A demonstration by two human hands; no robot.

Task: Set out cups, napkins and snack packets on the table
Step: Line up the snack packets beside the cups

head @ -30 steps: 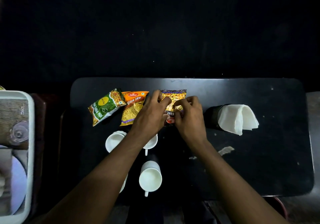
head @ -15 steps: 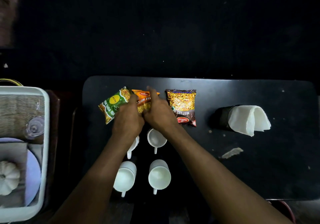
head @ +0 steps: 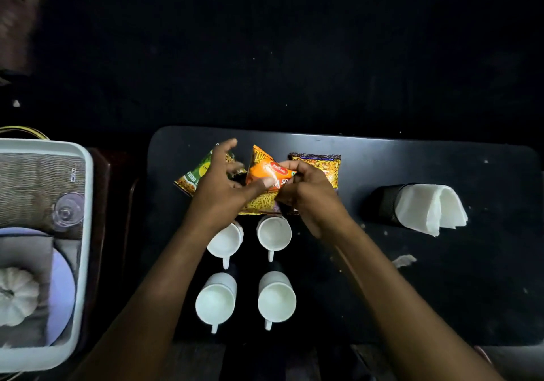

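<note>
On the black table [head: 441, 307] three snack packets lie in a row near the far edge. My right hand [head: 312, 195] pinches the orange packet [head: 262, 171] at its top right corner, tilting it. My left hand [head: 220, 186] touches the same packet with its thumb, fingers spread above the green packet [head: 194, 176]. The brown-yellow packet [head: 321, 165] lies flat to the right, partly behind my right hand. Several white cups [head: 275, 299] stand in two rows nearer to me. White napkins [head: 429, 208] stick out of a black holder [head: 382, 204] lying at the right.
A white tray [head: 85, 233] stands left of the table, holding a woven mat, a clear glass [head: 67, 211], a plate and a small white pumpkin [head: 16, 295]. A torn scrap [head: 404, 260] and crumbs lie on the table's right half. Beyond the far edge all is dark.
Both hands left the brown-yellow packet and moved left to the orange one. The orange packet has been lifted at one corner and turned. The view shifted left.
</note>
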